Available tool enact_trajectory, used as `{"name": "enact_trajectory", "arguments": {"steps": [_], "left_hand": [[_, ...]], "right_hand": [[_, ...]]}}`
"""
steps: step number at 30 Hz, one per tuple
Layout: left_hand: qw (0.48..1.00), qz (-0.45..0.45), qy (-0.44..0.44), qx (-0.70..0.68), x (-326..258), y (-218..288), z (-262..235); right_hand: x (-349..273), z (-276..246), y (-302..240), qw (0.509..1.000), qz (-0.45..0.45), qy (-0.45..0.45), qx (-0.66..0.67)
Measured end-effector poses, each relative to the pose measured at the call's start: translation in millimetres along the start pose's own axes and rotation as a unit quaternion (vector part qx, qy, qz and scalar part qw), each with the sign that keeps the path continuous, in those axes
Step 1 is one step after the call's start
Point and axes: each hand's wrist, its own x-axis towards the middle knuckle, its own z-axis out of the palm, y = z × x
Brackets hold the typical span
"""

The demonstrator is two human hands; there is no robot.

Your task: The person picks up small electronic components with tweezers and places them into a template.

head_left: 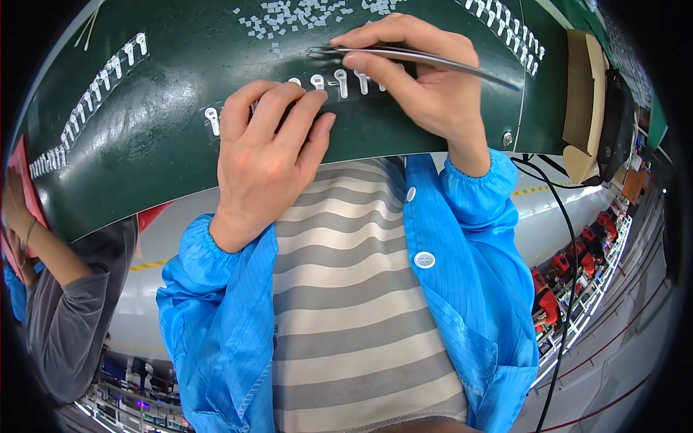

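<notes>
One tweezer pair [451,63] is being pinched by the right hand [444,94]; white parts [342,84] are seemingly being steadied by the spread left hand [266,160], precise aiming being called for.

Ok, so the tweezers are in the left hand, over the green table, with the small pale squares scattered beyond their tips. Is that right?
Not quite: the head view shows the tweezers in the right hand, not the left hand. They are over the green table, with the small pale squares scattered beyond their tips.
</notes>
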Motion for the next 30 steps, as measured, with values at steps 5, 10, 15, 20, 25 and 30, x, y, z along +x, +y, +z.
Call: {"name": "enact_trajectory", "arguments": {"steps": [5, 10, 15, 20, 25, 30], "left_hand": [[0.999, 0.006, 0.024, -0.031, -4, -2, -4], [0.998, -0.019, 0.037, -0.052, -3, -3, -7], [0.997, -0.017, 0.038, -0.06, -3, -5, -6], [0.997, -0.027, 0.032, -0.06, -2, -4, -10], [0.997, -0.042, 0.022, -0.06, -1, -1, -16], [0.997, -0.05, 0.01, -0.055, -1, -5, -16]], "right_hand": [[11, 21, -3, 0.996, -0.07, 0.008, -0.054], [11, 21, -3, 0.996, -0.053, -0.008, -0.07], [6, 16, -4, 0.998, -0.029, -0.007, -0.064], [-1, 10, 0, 0.999, -0.013, 0.004, -0.042], [-8, -1, 4, 0.997, 0.055, 0.003, 0.051], [-12, -3, 10, 0.993, 0.09, 0.076, 0.03]]}}
